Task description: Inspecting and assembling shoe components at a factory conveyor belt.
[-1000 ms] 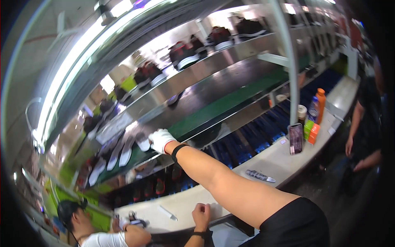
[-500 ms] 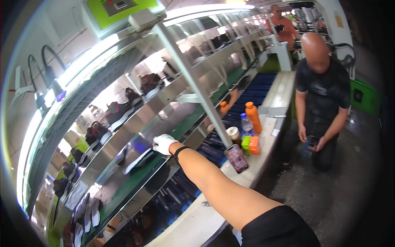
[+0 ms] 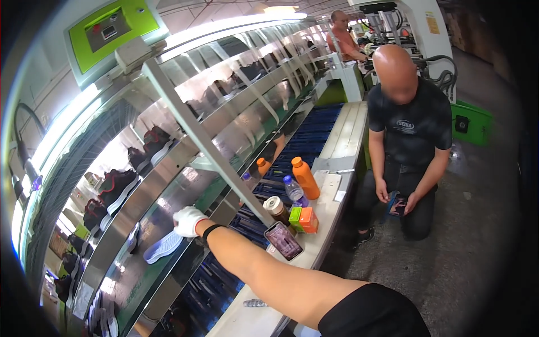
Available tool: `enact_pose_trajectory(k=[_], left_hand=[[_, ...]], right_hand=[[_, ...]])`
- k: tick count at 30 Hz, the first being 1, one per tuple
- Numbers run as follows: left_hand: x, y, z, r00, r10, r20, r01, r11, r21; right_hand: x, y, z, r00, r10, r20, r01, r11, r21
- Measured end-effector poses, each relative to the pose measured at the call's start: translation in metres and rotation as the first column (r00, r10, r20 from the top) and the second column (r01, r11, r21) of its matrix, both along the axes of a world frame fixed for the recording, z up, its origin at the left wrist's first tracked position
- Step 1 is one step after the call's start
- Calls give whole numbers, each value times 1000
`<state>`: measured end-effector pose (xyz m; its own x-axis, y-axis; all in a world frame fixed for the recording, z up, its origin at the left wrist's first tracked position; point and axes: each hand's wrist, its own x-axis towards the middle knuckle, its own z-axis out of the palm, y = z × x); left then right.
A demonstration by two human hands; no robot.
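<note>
One pale sole (image 3: 163, 247) lies over the belt (image 3: 147, 279), gloved right hand (image 3: 190, 222) at its far end, grip not tellable; step apparently positioning, next move seemingly needing steady alignment along the belt.

a bright strip light (image 3: 233, 33) glares overhead; dark corners distort.

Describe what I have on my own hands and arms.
Your right hand wears a white glove with a red cuff edge. A black band circles the wrist; above it, the arm is bare up to a black sleeve. Your left isn't in view.
</note>
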<state>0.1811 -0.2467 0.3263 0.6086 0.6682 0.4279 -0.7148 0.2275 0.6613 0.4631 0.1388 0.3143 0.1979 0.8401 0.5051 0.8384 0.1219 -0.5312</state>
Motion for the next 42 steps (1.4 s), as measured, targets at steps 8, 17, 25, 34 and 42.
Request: enact_pose_trajectory(k=[8,17,25,34,42], left_hand=[[7,-10,1,997,-57,43,59,997,-50],[22,-43,40,994,-29,106,45,987,-151],[-284,402,-19,239,874,-422,-198,470,860],[-444,539,-38,-497,681,538,743,15,669],[-434,478,-19,-461,601,653,825,19,565]], right_hand=[[6,-4,1,998,50,44,-49,999,-17],[-12,-6,5,990,116,86,-116,993,-1],[0,-13,10,991,95,97,-89,994,-64],[-2,-16,11,990,80,114,-74,996,-56],[0,-18,7,991,48,124,-44,998,-37]])
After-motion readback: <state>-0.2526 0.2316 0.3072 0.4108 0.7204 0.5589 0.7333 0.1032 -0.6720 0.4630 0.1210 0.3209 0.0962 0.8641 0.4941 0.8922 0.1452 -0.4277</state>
